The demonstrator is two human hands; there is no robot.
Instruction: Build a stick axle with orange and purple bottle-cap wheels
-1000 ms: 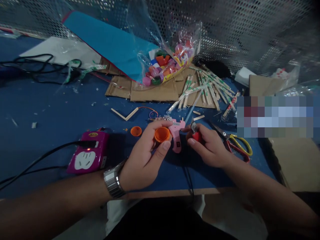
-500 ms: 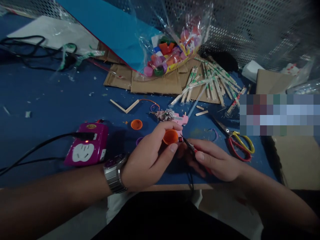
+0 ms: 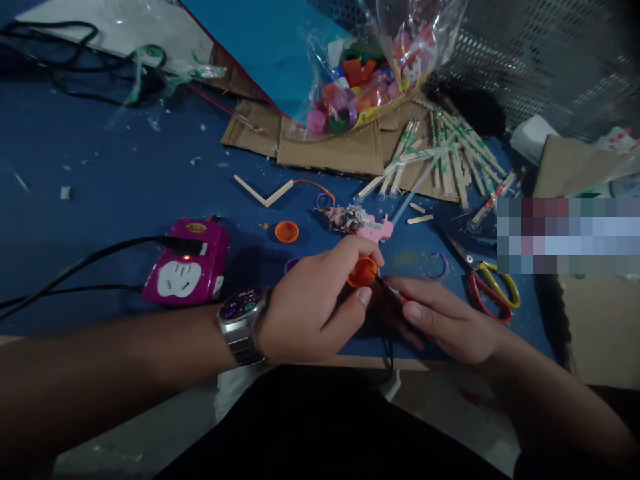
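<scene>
Blue worktop: above it, the left hand pinches an orange cap; the right hand grips a red-handled tool, whose tip, earlier apart, now reaches the cap's mouth, apparently engaging it.

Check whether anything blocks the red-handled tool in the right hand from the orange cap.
Nothing visible does: the right hand holds the red-handled tool with its tip at the mouth of the orange cap in the left hand. The pink glue gun lies beyond.
</scene>
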